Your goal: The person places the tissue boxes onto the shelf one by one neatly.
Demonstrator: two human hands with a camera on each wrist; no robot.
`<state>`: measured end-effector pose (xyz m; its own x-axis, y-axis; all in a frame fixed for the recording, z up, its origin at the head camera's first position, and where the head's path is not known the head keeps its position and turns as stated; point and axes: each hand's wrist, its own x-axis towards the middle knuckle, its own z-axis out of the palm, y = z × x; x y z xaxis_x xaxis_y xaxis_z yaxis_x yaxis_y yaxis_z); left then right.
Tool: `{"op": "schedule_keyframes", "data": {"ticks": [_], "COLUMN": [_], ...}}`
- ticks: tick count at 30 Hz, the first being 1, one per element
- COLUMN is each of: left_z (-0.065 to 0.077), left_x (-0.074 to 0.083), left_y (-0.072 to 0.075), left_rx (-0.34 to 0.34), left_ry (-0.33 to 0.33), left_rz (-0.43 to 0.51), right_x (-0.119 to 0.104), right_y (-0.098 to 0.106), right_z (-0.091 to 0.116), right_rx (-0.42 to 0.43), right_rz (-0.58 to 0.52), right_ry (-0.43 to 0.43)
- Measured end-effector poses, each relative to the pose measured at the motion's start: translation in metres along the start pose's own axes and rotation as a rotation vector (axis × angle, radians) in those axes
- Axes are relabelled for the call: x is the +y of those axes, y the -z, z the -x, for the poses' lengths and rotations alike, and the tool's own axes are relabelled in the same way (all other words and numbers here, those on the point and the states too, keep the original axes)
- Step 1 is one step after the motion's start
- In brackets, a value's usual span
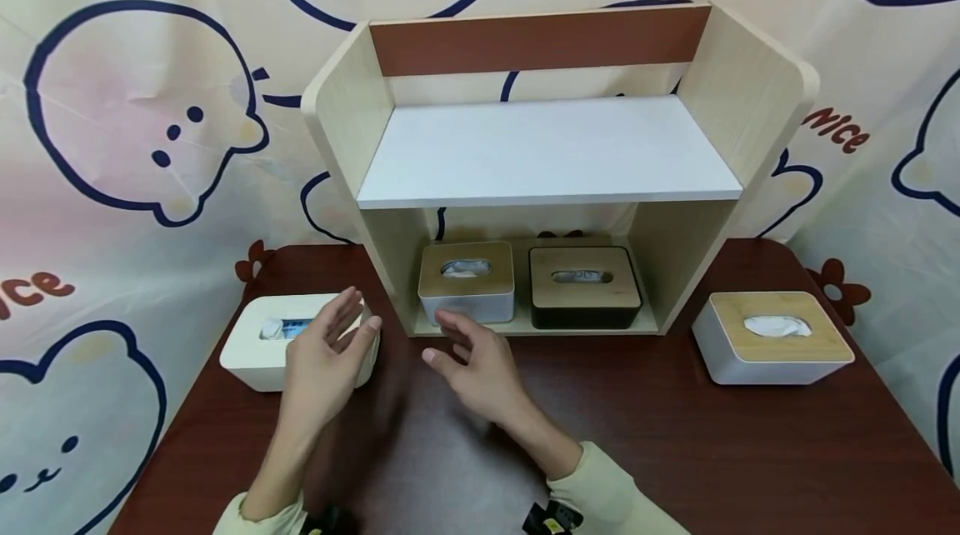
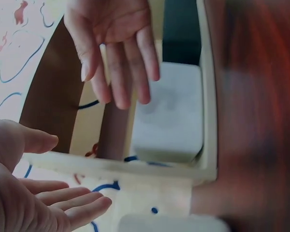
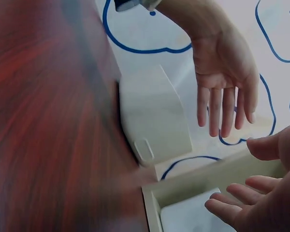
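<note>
My left hand (image 1: 326, 356) is raised in front of the right end of a white tissue box (image 1: 255, 352) at the table's left, partly covering it in the head view. Its fingers are extended and hold nothing. My right hand (image 1: 480, 368) hovers by the lower front of a white tissue box with a wooden lid (image 1: 480, 306), which stands in the shelf's lower compartment. In the right wrist view the right hand's fingers (image 3: 261, 183) are spread apart with nothing in them. The palms face each other. Whether the right fingertips touch the box cannot be told.
Beside the lidded box stands a black tissue box with a wooden top (image 1: 585, 310). The wooden shelf (image 1: 337, 127) has a white upper board (image 1: 551, 152). Another wood-topped white tissue box (image 1: 772, 356) sits at the right of the dark brown table (image 1: 637, 435). A printed curtain (image 1: 150, 268) hangs behind.
</note>
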<state>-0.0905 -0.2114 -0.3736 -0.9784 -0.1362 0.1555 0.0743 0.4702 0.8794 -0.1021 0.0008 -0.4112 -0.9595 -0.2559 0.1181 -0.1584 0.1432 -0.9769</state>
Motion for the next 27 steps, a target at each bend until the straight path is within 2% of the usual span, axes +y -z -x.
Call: {"op": "schedule_keyframes", "data": {"ticks": [6, 12, 16, 23, 27], "left_z": [-0.006, -0.013, -0.022, -0.029, -0.028], "left_x": [-0.005, -0.021, -0.031, -0.055, -0.077], "left_y": [0.022, 0.049, 0.072, 0.107, 0.126], "left_rx": [0.025, 0.039, 0.028, 0.045, 0.044], "left_ry": [0.008, 0.012, 0.047, 0.144, 0.188], "left_rz": [-0.065, -0.203, -0.279, -0.29, -0.283], "right_x": [-0.004, -0.005, -0.005, -0.005, -0.002], "right_y": [-0.019, -0.037, -0.048, -0.063, -0.072], "right_z": [-0.003, -0.005, -0.005, -0.009, -0.012], "right_rx": [-0.019, -0.05, -0.088, -0.137, -0.154], "right_rz": [-0.022, -0.003, 0.015, 0.044, 0.108], "right_ry": [-0.007, -0.008, -0.036, -0.077, -0.091]}}
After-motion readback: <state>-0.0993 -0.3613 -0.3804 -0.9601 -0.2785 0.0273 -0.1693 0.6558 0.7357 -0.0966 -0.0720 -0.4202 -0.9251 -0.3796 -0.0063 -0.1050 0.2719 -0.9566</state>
